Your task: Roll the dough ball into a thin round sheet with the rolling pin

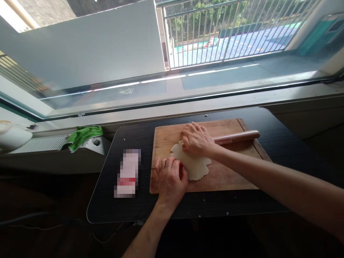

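A thin, pale sheet of dough [196,166] with a ragged edge lies on a wooden cutting board [223,181]. My left hand [172,177] is closed at the near left edge of the dough, its fingers bent and the thumb against the edge. Over the far edge, my right hand [197,139] curls its fingers round the dough; its palm hides part of the sheet. A wooden rolling pin [239,136] rests on the board behind my right wrist, its near end hidden by that hand and its other end past the board's side.
The board sits on a black table [107,200] with rounded corners. A blurred-out pinkish item [129,172] lies left of it. Beyond are a window sill [172,104], a radiator [43,143] and a green cloth [84,137]. Small crumbs dot the tabletop.
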`<action>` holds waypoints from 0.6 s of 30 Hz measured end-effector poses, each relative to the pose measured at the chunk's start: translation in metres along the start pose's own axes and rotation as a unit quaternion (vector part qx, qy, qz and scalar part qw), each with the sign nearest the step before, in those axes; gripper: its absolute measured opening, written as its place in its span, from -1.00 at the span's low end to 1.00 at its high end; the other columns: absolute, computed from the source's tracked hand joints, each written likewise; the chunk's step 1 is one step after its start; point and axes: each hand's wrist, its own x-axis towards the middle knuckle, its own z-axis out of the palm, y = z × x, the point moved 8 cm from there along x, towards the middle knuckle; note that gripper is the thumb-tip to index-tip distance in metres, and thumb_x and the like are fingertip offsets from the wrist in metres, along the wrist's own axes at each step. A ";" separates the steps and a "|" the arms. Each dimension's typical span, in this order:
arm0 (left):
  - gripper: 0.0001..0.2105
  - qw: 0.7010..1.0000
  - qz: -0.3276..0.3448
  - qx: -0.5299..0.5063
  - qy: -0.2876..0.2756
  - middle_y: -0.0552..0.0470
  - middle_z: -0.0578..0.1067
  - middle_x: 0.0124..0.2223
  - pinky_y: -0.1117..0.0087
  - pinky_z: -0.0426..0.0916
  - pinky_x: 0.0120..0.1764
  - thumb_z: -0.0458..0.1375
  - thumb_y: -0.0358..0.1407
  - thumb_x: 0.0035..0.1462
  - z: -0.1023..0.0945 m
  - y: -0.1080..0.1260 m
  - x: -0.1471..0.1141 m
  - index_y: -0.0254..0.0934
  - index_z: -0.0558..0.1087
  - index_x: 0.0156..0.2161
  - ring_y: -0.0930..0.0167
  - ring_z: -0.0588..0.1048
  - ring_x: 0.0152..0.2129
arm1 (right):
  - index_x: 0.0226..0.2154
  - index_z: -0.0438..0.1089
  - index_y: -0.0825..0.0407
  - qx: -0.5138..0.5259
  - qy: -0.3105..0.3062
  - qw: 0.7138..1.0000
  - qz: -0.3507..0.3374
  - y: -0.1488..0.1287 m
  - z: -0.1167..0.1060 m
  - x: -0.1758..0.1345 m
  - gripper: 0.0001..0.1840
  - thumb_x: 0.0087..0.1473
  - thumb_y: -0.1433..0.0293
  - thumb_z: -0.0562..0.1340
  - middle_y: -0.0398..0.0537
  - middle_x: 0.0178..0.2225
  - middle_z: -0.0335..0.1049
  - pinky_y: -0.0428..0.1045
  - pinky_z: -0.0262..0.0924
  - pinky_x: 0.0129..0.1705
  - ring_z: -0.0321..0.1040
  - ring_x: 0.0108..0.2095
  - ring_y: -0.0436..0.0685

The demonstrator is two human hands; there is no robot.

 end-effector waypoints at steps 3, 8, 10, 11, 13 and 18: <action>-0.94 1.000 0.006 0.003 0.000 -0.06 0.54 -0.20 -0.04 0.16 0.19 0.14 -0.39 0.19 0.001 0.001 0.000 -0.20 0.44 -0.29 0.20 0.47 -0.18 | 0.10 0.45 0.00 -0.004 0.038 0.998 -0.040 -0.006 -0.004 -0.010 -0.53 0.30 0.28 -0.01 0.10 0.36 0.14 0.27 -0.17 0.36 -0.09 0.39 0.29; -0.93 1.000 -0.001 0.005 0.000 -0.04 0.53 -0.21 -0.01 0.15 0.20 0.13 -0.37 0.21 0.000 0.001 0.001 -0.21 0.42 -0.32 0.22 0.46 -0.18 | 0.32 0.19 0.13 0.014 0.030 0.998 0.051 0.015 -0.008 0.030 -0.39 0.25 0.37 0.03 0.25 0.43 -0.07 0.35 -0.19 0.34 -0.20 0.42 0.39; -0.93 1.000 -0.002 0.003 0.000 -0.04 0.53 -0.22 -0.02 0.14 0.20 0.13 -0.37 0.21 -0.001 0.001 0.001 -0.21 0.42 -0.32 0.23 0.46 -0.19 | 0.32 0.19 0.13 0.016 0.021 0.999 0.043 0.011 -0.005 0.022 -0.40 0.26 0.37 0.02 0.24 0.42 -0.03 0.32 -0.16 0.34 -0.17 0.41 0.37; -0.93 1.000 -0.001 0.004 0.000 -0.04 0.53 -0.22 -0.02 0.14 0.20 0.13 -0.38 0.21 -0.001 0.001 0.001 -0.21 0.42 -0.32 0.23 0.46 -0.20 | 0.30 0.22 0.11 0.016 0.020 0.999 0.025 0.006 -0.003 0.012 -0.43 0.28 0.37 0.00 0.22 0.40 0.02 0.29 -0.14 0.34 -0.15 0.41 0.35; -0.93 1.000 0.002 0.010 -0.001 -0.04 0.53 -0.23 -0.02 0.15 0.19 0.13 -0.38 0.20 -0.001 0.002 0.002 -0.21 0.42 -0.33 0.22 0.46 -0.21 | 0.22 0.31 0.08 0.014 0.040 0.999 -0.009 -0.002 -0.003 -0.004 -0.48 0.31 0.35 -0.05 0.15 0.36 0.14 0.23 -0.15 0.36 -0.09 0.39 0.28; -0.93 1.000 0.004 0.011 0.000 -0.05 0.53 -0.22 -0.01 0.16 0.19 0.13 -0.38 0.20 -0.001 0.002 0.002 -0.21 0.43 -0.32 0.21 0.46 -0.18 | 0.28 0.23 0.07 0.022 0.035 0.998 0.056 0.015 -0.003 0.033 -0.43 0.29 0.36 -0.06 0.20 0.39 0.05 0.35 -0.12 0.31 -0.12 0.40 0.37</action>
